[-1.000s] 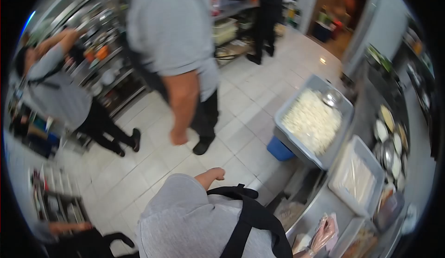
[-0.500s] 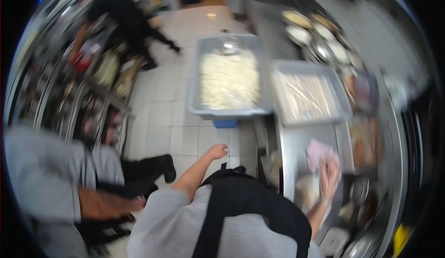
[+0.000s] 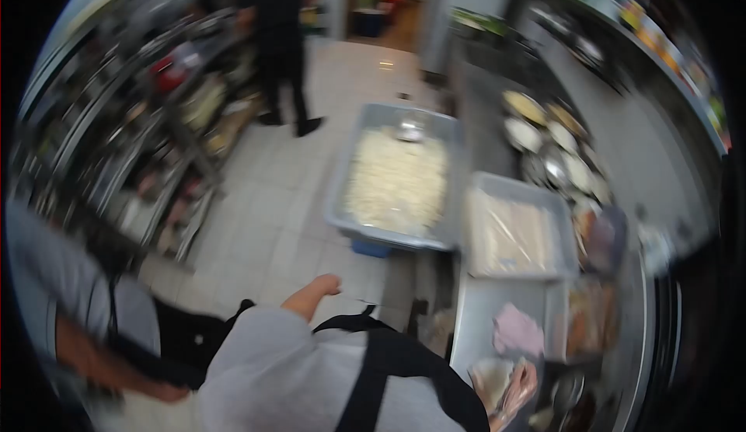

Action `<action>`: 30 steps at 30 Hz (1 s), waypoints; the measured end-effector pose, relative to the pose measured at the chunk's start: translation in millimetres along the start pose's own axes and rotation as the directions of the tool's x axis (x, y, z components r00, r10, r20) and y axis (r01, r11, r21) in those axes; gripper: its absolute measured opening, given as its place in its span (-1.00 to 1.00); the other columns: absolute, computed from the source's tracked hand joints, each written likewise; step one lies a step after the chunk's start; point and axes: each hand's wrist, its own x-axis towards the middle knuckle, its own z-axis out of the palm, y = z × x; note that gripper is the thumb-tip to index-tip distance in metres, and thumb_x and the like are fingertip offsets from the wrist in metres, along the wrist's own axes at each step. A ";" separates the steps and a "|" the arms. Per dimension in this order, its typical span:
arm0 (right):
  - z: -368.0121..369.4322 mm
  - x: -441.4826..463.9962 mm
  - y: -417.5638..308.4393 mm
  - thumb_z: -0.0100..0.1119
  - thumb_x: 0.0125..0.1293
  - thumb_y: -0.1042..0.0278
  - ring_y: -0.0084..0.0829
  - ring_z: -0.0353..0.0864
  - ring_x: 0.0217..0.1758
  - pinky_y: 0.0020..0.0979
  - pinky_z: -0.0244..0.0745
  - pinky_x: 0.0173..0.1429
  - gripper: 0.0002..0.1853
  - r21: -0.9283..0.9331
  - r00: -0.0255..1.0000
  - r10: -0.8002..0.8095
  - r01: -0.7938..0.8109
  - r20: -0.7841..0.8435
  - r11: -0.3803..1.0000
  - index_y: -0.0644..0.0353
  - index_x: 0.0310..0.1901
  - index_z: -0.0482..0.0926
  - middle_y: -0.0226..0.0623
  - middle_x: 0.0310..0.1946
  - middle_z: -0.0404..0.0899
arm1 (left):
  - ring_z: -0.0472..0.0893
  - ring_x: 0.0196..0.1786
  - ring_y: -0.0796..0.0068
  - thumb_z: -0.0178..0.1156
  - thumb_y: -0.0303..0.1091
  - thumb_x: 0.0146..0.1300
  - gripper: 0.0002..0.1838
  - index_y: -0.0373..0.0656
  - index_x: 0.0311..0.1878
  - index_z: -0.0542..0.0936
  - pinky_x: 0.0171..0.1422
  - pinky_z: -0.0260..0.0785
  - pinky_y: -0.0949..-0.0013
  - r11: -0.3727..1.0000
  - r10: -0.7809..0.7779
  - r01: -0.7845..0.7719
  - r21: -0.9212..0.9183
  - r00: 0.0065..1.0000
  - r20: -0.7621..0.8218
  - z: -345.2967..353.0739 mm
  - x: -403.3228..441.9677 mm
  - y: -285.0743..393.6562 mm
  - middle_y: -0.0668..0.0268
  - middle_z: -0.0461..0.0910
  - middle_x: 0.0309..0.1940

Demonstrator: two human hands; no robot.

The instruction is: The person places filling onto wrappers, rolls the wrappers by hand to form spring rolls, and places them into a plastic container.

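Observation:
My left hand (image 3: 328, 284) hangs in front of my body over the tiled floor, its fingers curled in; whether it holds anything is too small to tell. My right hand (image 3: 522, 385), in a clear glove, is low over the steel counter (image 3: 475, 308), beside a pale round item (image 3: 491, 376). Its fingers are bent and partly blurred. Just above that hand lies a pink cloth (image 3: 518, 329), not touched by it. Further up the counter sits a grey tray (image 3: 561, 257) with pale contents under clear plastic.
A grey tub (image 3: 342, 199) of white shreds holds a metal bowl (image 3: 411, 126). Metal-lidded containers (image 3: 555, 166) stand at the right. A co-worker's arm (image 3: 101, 362) is at the lower left; another person (image 3: 276, 36) stands by the shelving (image 3: 167, 133).
The view has swung right since the first frame. My right hand has moved away from the pink cloth, down toward the pale round item. The nearby co-worker now appears at the lower left.

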 end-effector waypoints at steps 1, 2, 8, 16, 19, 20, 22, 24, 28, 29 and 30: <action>14.9 8.1 2.0 0.14 0.29 0.36 -0.47 0.35 -0.44 -0.38 0.38 -0.28 -0.81 0.023 0.994 -0.073 0.071 0.083 0.997 0.36 -0.30 0.53 -0.27 -0.53 0.43 | 0.63 -0.11 0.01 0.23 -0.07 0.06 -0.66 -0.15 -0.27 0.68 -0.04 0.47 0.00 0.998 -0.006 -0.003 -0.067 0.991 -0.135 -0.9 -8.0 5.9 0.03 0.66 -0.25; 28.9 15.6 2.7 0.14 0.31 0.37 -0.48 0.36 -0.43 -0.38 0.38 -0.27 -0.80 0.101 0.986 -0.155 0.148 0.066 0.984 0.38 -0.28 0.53 -0.27 -0.51 0.44 | 0.63 -0.10 0.00 0.22 -0.09 0.06 -0.67 -0.16 -0.26 0.68 -0.02 0.47 0.01 0.998 0.004 -0.015 -0.066 0.986 -0.168 -10.7 -19.3 16.5 0.03 0.66 -0.22; 95.0 74.6 -88.0 0.10 0.36 0.45 -0.52 0.35 -0.37 -0.48 0.35 -0.23 -0.83 0.291 0.844 -0.473 0.400 0.254 0.869 0.44 -0.25 0.50 -0.31 -0.44 0.45 | 0.60 0.02 0.02 0.23 -0.07 0.10 -0.53 -0.18 0.01 0.61 0.12 0.44 0.09 0.939 -0.150 0.081 -0.334 0.971 -0.187 -25.7 -63.3 47.4 0.01 0.63 -0.07; 178.8 102.1 -131.3 0.12 0.36 0.42 -0.50 0.30 -0.39 -0.44 0.29 -0.26 -0.82 0.520 0.630 -0.696 0.489 0.345 0.700 0.42 -0.22 0.53 -0.33 -0.48 0.40 | 0.62 0.04 0.07 0.20 -0.18 0.13 -0.68 -0.13 -0.10 0.67 0.08 0.49 0.11 0.647 -0.687 0.571 -0.505 0.724 -0.062 89.0 -202.1 -35.1 0.06 0.63 -0.03; 196.0 93.1 -139.7 0.10 0.39 0.39 -0.64 0.20 -0.40 -0.57 0.18 -0.31 -0.81 0.539 0.537 -0.726 0.492 0.430 0.683 0.39 -0.28 0.49 -0.50 -0.48 0.31 | 0.62 0.08 0.17 0.19 -0.30 0.11 -0.69 -0.12 -0.07 0.68 0.09 0.49 0.16 0.351 -0.843 0.754 -0.555 0.513 0.164 136.6 -269.0 -32.6 0.12 0.64 -0.01; 195.0 92.9 -141.1 0.07 0.40 0.37 -0.57 0.31 -0.36 -0.51 0.28 -0.25 -0.79 0.464 0.505 -0.733 0.568 0.455 0.680 0.40 -0.20 0.53 -0.42 -0.43 0.42 | 0.62 0.09 0.19 0.19 -0.31 0.11 -0.68 -0.11 -0.05 0.68 0.09 0.49 0.18 0.258 -0.853 0.790 -0.556 0.457 0.254 146.2 -287.0 -29.2 0.14 0.64 0.00; 171.8 78.5 -158.2 0.11 0.39 0.29 -0.35 0.44 -0.23 -0.39 0.37 -0.09 -0.74 0.480 0.515 -0.703 0.514 0.491 0.711 0.37 -0.14 0.58 -0.20 -0.29 0.52 | 0.62 0.10 0.20 0.21 -0.30 0.09 -0.68 -0.10 -0.05 0.68 0.09 0.49 0.19 0.187 -0.848 0.805 -0.563 0.422 0.321 173.3 -299.4 -24.3 0.15 0.64 0.00; 154.6 73.8 -168.9 0.16 0.38 0.19 -0.16 0.56 -0.04 -0.27 0.43 0.10 -0.66 0.404 0.561 -0.570 0.402 0.601 0.821 0.34 -0.04 0.61 0.01 -0.09 0.62 | 0.62 0.10 0.21 0.23 -0.29 0.08 -0.67 -0.08 -0.05 0.68 0.09 0.49 0.19 0.134 -0.837 0.822 -0.554 0.393 0.381 187.3 -301.7 -15.6 0.17 0.64 0.01; 136.8 67.2 -177.3 0.17 0.37 0.17 -0.15 0.57 -0.06 -0.25 0.43 0.10 -0.64 0.267 0.626 -0.539 0.480 0.564 0.836 0.34 -0.03 0.62 0.01 -0.11 0.63 | 0.61 0.08 0.12 0.30 -0.14 0.05 -0.61 -0.09 -0.06 0.68 0.10 0.49 0.13 0.338 -0.768 0.751 -0.567 0.569 0.296 177.5 -254.7 -11.9 0.14 0.64 0.01; 134.1 68.6 -172.5 0.17 0.37 0.17 -0.15 0.57 -0.06 -0.25 0.43 0.10 -0.64 0.258 0.633 -0.529 0.473 0.565 0.842 0.34 -0.03 0.62 0.01 -0.11 0.63 | 0.62 0.05 0.07 0.30 -0.05 0.06 -0.56 -0.12 -0.06 0.68 0.11 0.48 0.11 0.468 -0.726 0.714 -0.522 0.647 0.234 160.6 -235.8 -15.1 0.10 0.64 -0.02; 135.3 71.4 -168.4 0.16 0.37 0.17 -0.13 0.57 -0.06 -0.24 0.43 0.10 -0.64 0.283 0.624 -0.550 0.480 0.555 0.830 0.33 -0.03 0.62 0.00 -0.10 0.63 | 0.62 0.02 0.06 0.28 -0.02 0.08 -0.56 -0.14 -0.09 0.68 0.10 0.48 0.10 0.544 -0.710 0.658 -0.521 0.691 0.133 146.0 -218.1 -17.1 0.08 0.65 -0.04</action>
